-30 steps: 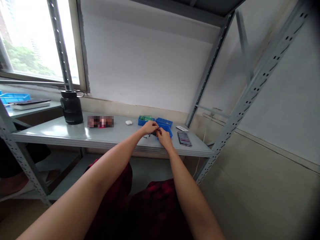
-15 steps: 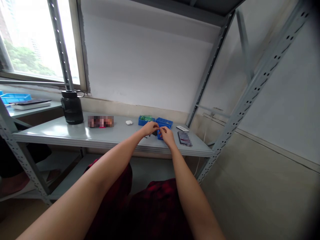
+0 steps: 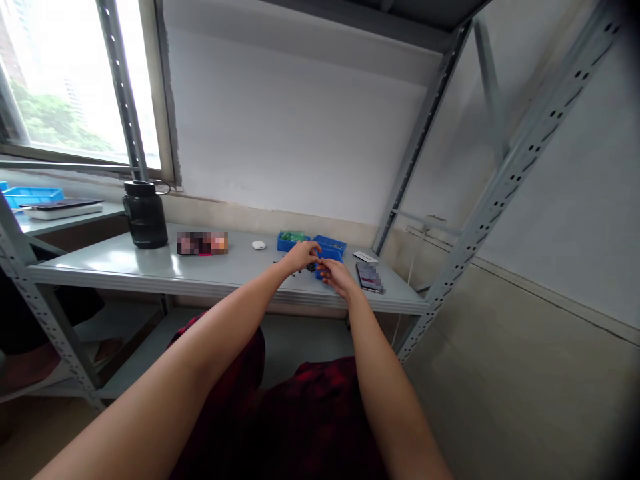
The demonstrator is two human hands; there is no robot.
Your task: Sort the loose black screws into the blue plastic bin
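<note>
So both hands are up close together over the right half of the grey surface point(image 3: 230, 268), fingertips nearly meeting. The left hand point(image 3: 305, 253) comes in with its thumb and fingers curved toward each other. The right hand point(image 3: 338, 275) has its fingers bent in toward the left one — whatever might be between the tips is too small to make out, so I can't tell if either grip is pinching anything.

Right by them is the front blue bin point(image 3: 331, 254), partly hidden by the fingers. Some small dark bits point(image 3: 311, 267) lie on the surface just left of it, near the left hand.

Behind that there's the back blue bin point(image 3: 324, 241) with little pieces in it, and beside it the left blue bin point(image 3: 283, 246) holding some green stuff point(image 3: 293, 236). To the right of the hands is a phone point(image 3: 369, 276) with its screen pixelated, plus a white flat item point(image 3: 365, 256) just behind it. Over to the left: a small white case point(image 3: 259, 245), something blocked out by pixels point(image 3: 203, 243), and a big black bottle point(image 3: 145, 217) standing upright near the far end — well apart from the hands.
</note>
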